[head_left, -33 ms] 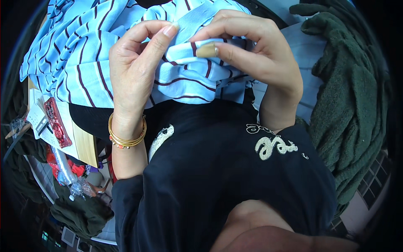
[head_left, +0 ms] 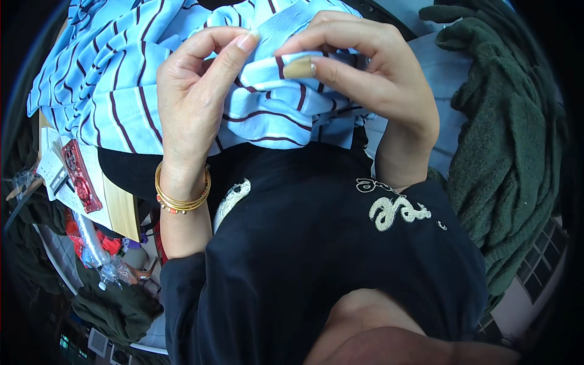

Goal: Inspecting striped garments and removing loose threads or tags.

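Observation:
A light blue knit garment (head_left: 121, 91) with dark and white stripes is bunched across my lap. My left hand (head_left: 198, 91) pinches the cloth between thumb and forefinger, at the edge of a plain ribbed blue band (head_left: 280, 30). To its right, my right hand (head_left: 383, 73) has its fingers curled over the band. Its thumb, wrapped in a tan strip (head_left: 298, 68), presses a striped fold from the near side. The two hands are a short way apart on the cloth. Whether a small tool is between the right fingertips cannot be seen.
Dark green knit fabric (head_left: 505, 134) is heaped at the right. On the left, a red patterned case (head_left: 82, 176) and papers (head_left: 55, 167) lie on a wooden board (head_left: 125, 210). Below these are a clear plastic-wrapped item (head_left: 91, 240) and more dark green cloth (head_left: 118, 304).

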Available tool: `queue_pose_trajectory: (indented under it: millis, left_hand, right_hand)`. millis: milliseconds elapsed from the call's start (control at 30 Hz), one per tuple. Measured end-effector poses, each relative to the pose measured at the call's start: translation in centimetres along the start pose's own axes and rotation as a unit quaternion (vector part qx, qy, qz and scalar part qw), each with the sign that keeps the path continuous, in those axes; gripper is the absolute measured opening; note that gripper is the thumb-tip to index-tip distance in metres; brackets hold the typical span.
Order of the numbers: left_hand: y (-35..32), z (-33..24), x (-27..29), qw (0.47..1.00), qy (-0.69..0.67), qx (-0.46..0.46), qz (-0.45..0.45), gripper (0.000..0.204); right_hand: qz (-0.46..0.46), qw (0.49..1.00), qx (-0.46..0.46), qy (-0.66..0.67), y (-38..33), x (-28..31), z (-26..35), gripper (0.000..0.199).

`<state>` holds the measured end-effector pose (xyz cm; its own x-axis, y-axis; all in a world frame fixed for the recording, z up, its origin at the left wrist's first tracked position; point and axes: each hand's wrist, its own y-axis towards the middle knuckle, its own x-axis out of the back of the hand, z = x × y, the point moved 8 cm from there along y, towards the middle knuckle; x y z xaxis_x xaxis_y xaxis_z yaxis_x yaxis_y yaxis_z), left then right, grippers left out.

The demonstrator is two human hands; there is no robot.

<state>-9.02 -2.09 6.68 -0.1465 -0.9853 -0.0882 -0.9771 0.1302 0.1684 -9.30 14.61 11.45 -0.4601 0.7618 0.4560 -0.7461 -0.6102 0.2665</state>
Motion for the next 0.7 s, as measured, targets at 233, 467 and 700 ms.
queue_pose_trajectory:
  millis: [233, 467, 700]
  left_hand:
    - [0.2, 0.2, 0.0, 1.0, 0.009, 0.004, 0.008, 0.018]
    - [-0.2, 0.5, 0.3, 1.0, -0.018, 0.014, -0.005, 0.017]
    - [-0.2, 0.4, 0.4, 0.999, -0.03, 0.021, -0.01, 0.018]
  right_hand:
    - [0.03, 0.994, -0.092, -0.047, 0.7, 0.4, 1.0, 0.029]
    - [-0.057, 0.973, 0.127, -0.181, 0.2, -0.9, 1.5, 0.021]
    - [-0.139, 0.89, 0.264, -0.346, -0.8, -1.8, 3.2, 0.028]
